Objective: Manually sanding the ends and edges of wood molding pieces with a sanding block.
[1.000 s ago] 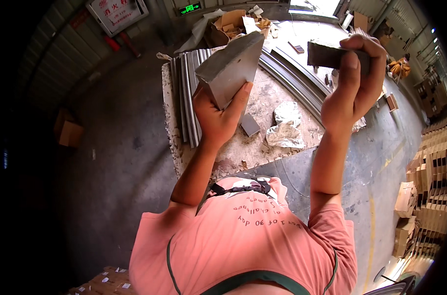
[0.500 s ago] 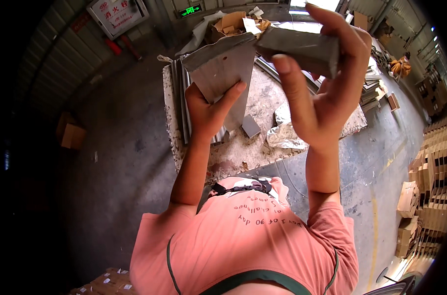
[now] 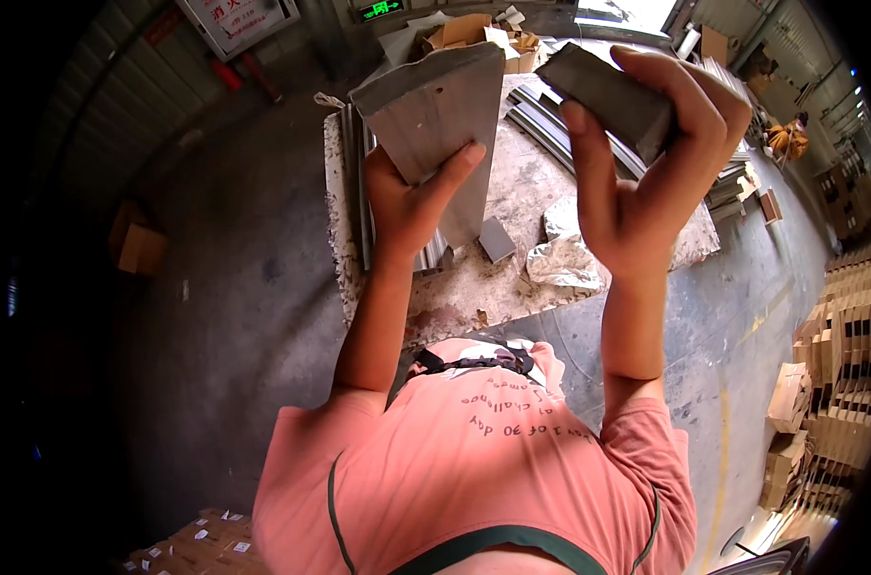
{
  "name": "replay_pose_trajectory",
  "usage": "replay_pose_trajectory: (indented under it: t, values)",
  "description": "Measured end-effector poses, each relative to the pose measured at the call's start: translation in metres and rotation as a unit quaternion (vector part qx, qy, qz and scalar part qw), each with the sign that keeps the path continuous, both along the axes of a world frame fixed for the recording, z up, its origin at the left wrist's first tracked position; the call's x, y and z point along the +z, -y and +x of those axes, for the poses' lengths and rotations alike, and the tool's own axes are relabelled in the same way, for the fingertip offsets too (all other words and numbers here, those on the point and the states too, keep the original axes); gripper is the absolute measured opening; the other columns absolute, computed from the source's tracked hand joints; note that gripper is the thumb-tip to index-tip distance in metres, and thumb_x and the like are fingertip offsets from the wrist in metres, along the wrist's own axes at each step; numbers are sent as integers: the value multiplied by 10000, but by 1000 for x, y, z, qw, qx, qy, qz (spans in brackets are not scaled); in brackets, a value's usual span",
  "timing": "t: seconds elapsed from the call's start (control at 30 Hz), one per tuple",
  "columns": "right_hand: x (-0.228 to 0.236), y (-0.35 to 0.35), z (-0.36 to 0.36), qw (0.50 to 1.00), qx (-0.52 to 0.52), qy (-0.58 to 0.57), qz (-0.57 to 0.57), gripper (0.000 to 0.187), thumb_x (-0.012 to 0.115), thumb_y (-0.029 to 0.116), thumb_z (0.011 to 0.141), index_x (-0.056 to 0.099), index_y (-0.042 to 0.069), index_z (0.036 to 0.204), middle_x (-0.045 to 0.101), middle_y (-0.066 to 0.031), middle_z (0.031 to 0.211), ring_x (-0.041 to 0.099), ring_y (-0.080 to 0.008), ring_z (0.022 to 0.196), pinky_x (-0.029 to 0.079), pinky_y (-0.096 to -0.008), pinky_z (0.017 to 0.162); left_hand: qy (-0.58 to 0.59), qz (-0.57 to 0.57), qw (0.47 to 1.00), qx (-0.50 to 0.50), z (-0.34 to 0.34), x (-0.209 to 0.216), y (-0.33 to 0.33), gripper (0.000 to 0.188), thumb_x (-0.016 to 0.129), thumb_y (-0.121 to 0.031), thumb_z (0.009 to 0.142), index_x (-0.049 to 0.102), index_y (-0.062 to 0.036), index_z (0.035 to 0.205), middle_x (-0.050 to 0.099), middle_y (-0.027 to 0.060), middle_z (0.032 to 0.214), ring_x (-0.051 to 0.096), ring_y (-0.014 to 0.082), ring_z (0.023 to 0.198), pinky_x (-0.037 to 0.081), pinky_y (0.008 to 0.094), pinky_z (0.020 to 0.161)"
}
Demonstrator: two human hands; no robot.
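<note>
My left hand (image 3: 412,196) grips a flat grey panel (image 3: 445,115), thumb across its face and fingers behind it. The panel is tilted up, with a small hole near its upper end and a darker end face on top. To the right, my right hand (image 3: 646,172) pinches a dark grey rectangular block (image 3: 613,101) between thumb and fingers. The block is held in the air, apart from the panel by a small gap. A small grey square piece (image 3: 497,240) lies on the worktable (image 3: 455,311) beneath the panel.
Stacked grey strips (image 3: 354,182) line the table's left side, and more strips (image 3: 550,125) lie behind. Crumpled clear plastic (image 3: 562,264) rests at the table's near right. An open cardboard box (image 3: 464,31) stands at the back. Stacked cartons (image 3: 838,383) rise on the right; another carton (image 3: 138,244) sits left.
My right hand has drawn the dark block to the right, away from the panel's upper corner, and tilted it. My left hand still holds the panel, now raised slightly.
</note>
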State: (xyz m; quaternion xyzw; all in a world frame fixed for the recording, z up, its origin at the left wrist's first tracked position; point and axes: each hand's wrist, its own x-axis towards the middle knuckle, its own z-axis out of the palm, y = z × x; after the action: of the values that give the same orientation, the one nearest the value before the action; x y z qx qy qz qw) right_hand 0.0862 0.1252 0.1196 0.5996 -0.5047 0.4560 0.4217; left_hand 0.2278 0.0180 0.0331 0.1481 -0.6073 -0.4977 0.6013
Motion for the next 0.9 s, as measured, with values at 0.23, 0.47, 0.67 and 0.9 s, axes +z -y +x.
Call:
replay_pose_trajectory:
  t: [0.23, 0.47, 0.67, 0.9]
  values:
    - [-13, 4, 9, 979, 170, 114, -15, 436, 810, 89, 809, 546, 2, 1144, 566, -94, 1057, 560, -143, 872, 460, -263, 755, -1, 15, 1000, -3, 1, -1, 4, 220, 808, -86, 795, 714, 26, 960, 744, 75, 899, 693, 109, 800, 539, 261, 720]
    - [-17, 17, 26, 777, 429, 459, -38, 310, 751, 97, 886, 539, 24, 1100, 632, -10, 829, 561, -30, 679, 418, -155, 557, 5, 14, 999, 31, -10, -2, -9, 249, 801, -96, 817, 677, 30, 993, 721, 69, 899, 673, 113, 800, 521, 262, 714]
    - [-14, 19, 24, 809, 384, 443, -31, 253, 735, 94, 900, 570, 16, 1074, 657, -22, 864, 568, -24, 691, 435, -158, 592, 32, -19, 996, 77, -17, -11, -17, 289, 788, -99, 846, 641, 38, 1055, 693, 87, 943, 655, 132, 825, 517, 277, 723]
    - [-11, 18, 14, 853, 289, 434, -21, 204, 691, 182, 948, 610, 26, 1052, 620, 24, 828, 439, 5, 616, 324, -156, 541, 31, -89, 991, 90, -25, -14, -24, 330, 796, -101, 855, 623, 43, 1095, 684, 65, 999, 617, 107, 877, 487, 245, 799]
